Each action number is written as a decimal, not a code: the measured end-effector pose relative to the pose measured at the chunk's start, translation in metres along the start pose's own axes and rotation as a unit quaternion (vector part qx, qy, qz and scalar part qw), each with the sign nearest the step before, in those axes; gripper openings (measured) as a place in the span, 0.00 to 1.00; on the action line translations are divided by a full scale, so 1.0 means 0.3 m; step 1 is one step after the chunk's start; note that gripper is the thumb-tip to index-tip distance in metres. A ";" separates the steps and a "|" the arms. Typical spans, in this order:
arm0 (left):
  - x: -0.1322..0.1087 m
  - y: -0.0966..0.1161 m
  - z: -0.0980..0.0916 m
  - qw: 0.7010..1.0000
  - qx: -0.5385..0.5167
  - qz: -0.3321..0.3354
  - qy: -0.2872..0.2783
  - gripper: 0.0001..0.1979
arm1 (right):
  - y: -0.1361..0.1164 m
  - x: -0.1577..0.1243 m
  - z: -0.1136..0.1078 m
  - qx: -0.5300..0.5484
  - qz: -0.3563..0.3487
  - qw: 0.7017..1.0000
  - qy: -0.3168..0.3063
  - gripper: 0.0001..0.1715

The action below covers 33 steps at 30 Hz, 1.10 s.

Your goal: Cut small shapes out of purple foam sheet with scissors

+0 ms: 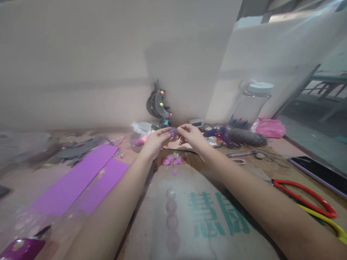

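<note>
A small purple flower (172,133) is held in front of the crescent ornament (158,104) and slightly to its right, pinched in the narrowed fingers of the left hand (156,142); the right hand (190,135) is curled close against it, though whether anything is gripped there cannot be told. The work is judged to be partway along: beads (162,92) are already fixed on the ornament, while loose purple flowers (168,160) are laid out, unattached, well in front of it, and none can be made out on its curve. The ornament is dark grey and arched, dotted with round, bright beads. Flat, smooth, straight-edged purple sheets (78,177) are spread to its front left, in contrast with the lobed petals. To its right, a hard-shelled glue gun (221,134), a soft-looking roll of grey yarn (248,137) and a clear, lidded jar (249,107) are set on the worktop (287,146).
</note>
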<state>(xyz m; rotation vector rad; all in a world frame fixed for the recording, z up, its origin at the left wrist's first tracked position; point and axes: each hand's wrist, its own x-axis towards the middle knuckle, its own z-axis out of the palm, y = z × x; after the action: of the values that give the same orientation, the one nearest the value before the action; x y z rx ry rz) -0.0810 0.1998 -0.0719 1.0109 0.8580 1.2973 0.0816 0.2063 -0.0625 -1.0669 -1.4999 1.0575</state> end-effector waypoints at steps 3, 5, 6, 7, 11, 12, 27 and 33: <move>0.000 -0.002 0.002 1.000 0.008 0.001 -0.003 0.16 | 0.016 0.005 -0.008 -0.015 -0.019 1.000 -0.007 0.07; 0.001 -0.005 0.003 1.000 0.014 0.003 -0.005 0.17 | 0.026 0.001 -0.010 -0.036 -0.048 0.998 -0.005 0.04; 0.001 -0.006 0.003 1.000 0.017 0.004 -0.004 0.17 | 0.030 -0.003 -0.012 -0.050 -0.067 0.996 -0.001 0.03; 0.001 -0.007 0.004 1.000 0.019 0.006 -0.004 0.17 | 0.031 -0.008 -0.013 -0.067 -0.090 0.994 0.003 0.06; -0.002 -0.004 0.005 0.999 0.028 0.008 -0.013 0.17 | 0.027 -0.037 -0.021 -0.156 -0.193 0.969 -0.007 0.13; -0.003 -0.003 0.005 0.999 0.029 0.008 -0.015 0.17 | 0.028 -0.042 -0.023 -0.178 -0.214 0.960 -0.015 0.12; -0.015 0.013 0.013 0.999 0.010 -0.004 -0.041 0.13 | 0.048 -0.058 -0.031 -0.342 -0.283 0.896 0.008 0.19; -0.011 0.007 0.009 0.999 0.008 -0.004 -0.042 0.13 | 0.066 -0.047 -0.036 -0.376 -0.296 0.878 0.025 0.17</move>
<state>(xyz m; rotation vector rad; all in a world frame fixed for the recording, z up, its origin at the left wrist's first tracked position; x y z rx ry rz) -0.0796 0.1962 -0.0691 1.0662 0.8083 1.2346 0.0967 0.1985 -0.0831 -0.9997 -2.0742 -0.0127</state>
